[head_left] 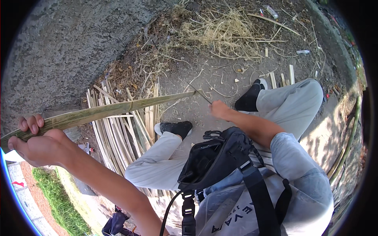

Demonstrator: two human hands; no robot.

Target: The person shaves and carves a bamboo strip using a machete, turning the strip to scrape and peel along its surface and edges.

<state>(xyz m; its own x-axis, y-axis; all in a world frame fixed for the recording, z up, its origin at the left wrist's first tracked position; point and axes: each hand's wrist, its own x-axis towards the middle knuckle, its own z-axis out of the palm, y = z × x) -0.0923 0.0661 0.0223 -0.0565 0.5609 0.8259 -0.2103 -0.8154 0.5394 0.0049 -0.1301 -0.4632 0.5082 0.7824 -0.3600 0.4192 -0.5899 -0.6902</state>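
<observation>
A long green-brown bamboo strip (118, 109) reaches from the left edge of the view to a point ahead of my feet. My left hand (43, 145) is closed round its wider part. In my right hand (221, 109) is a knife (200, 92), its thin dark blade pointing up and to the left. The blade crosses the narrow tip of the bamboo and seems to touch it. My fingers hide the knife's handle.
Pale split strips (114, 131) lie in a bundle beside my left shoe (176, 128). Tangled shavings (224, 31) are heaped ahead, by a rough grey slab (75, 51). A black bag (220, 157) hangs on my front. Long poles (348, 137) lie at the right.
</observation>
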